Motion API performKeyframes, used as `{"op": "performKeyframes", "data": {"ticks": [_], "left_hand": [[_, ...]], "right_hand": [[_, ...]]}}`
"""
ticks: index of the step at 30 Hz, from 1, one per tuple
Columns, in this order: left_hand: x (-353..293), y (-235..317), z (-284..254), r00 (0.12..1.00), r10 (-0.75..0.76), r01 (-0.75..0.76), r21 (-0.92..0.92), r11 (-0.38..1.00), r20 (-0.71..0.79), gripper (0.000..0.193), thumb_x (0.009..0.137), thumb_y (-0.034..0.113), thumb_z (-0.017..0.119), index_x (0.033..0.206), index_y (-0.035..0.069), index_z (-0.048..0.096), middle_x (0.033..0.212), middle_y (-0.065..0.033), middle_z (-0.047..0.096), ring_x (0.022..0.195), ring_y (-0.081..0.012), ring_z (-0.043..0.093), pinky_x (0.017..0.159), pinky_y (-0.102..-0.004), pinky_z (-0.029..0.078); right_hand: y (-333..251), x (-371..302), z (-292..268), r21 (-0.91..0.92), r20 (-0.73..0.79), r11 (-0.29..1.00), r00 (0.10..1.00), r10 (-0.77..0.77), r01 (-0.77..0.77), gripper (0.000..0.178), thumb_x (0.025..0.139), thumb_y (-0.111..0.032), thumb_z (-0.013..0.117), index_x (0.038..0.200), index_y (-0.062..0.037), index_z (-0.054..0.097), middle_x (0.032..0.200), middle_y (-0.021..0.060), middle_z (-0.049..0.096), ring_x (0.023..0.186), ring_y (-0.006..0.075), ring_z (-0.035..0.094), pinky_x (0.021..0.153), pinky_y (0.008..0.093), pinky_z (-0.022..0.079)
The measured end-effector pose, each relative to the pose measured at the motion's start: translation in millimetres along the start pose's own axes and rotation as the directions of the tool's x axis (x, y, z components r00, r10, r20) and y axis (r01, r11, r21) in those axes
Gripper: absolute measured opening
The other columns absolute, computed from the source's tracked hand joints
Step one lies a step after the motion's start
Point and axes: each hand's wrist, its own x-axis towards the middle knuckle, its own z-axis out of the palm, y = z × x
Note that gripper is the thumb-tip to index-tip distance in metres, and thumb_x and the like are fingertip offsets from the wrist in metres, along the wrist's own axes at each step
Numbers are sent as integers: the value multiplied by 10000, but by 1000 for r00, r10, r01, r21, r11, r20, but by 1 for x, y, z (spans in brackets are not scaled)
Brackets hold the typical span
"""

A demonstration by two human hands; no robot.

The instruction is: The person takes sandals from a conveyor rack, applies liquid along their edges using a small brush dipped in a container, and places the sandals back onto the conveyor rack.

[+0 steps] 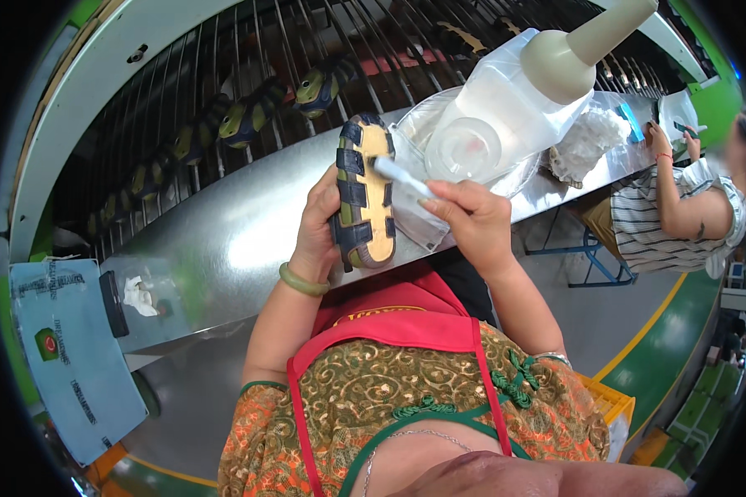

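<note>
A rack of parallel metal rods (265,50) spans the far side of a workroom whose gray floor (555,331) carries a green band edged in yellow. Two dark, olive-marked shoe uppers (249,113) show plainly on the rods, with others in shadow to the left, too dim to count. In front runs one long, shiny metal counter (249,232), bright with reflected light. One co-worker (671,224) in a striped top sits at its right end on a single blue-framed stool (593,255). One light-blue carton (87,364) stands at the left end. One translucent bottle (506,108) with a beige nozzle rises from the counter, one bundle of whitish material (593,145) beside it. At center, one strappy navy-and-olive shoe (377,199) is raised at the counter's near edge, its tan underside facing the camera. The left hand (319,217) of a person in a red apron (398,323) grips it along the side; the right hand (474,224) pinches one white-handled brush (406,176), its dark head against the tan face. One crumpled white tissue (140,296) lies near the carton; one pale green bangle (304,283) circles the left wrist.
</note>
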Motion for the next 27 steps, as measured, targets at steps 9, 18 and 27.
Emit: {"op": "performKeyframes", "data": {"ticks": [9,18,27], "left_hand": [[-3,0,-4,1000,-4,5,108,994,-5,782,791,236,664,1413,-41,280,1156,-200,590,935,-247,656,831,-340,549],[-8,-2,0,997,-74,73,140,987,1,766,775,229,664,1400,-42,314,1165,-176,591,960,-215,647,841,-319,542],[-10,2,5,995,-95,95,156,983,-8,767,769,297,653,1373,-61,345,1136,-160,603,930,-203,654,817,-304,550]], "right_hand": [[8,-3,1,412,182,875,964,194,-253,196,796,-57,715,981,6,704,762,22,680,676,53,576,603,208,462],[10,5,4,300,45,940,987,156,-163,190,782,-67,725,961,-7,711,729,38,678,659,49,567,595,205,454],[17,12,-1,179,45,984,999,-20,12,215,722,-54,759,930,-17,720,673,63,634,592,88,563,545,235,433]]}}
